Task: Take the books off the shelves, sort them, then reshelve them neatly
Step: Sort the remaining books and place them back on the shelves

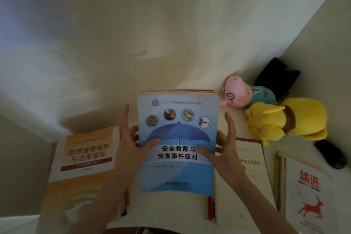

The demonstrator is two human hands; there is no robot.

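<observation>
left hand – pinches blue book left edge | right hand – pinches right edge

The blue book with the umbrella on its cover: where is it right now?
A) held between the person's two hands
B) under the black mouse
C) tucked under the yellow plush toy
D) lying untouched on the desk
A: the left hand and the right hand each grip a side of the blue book, thumbs on its cover.

Blue umbrella-cover book atop middle stack; orange book left
</observation>
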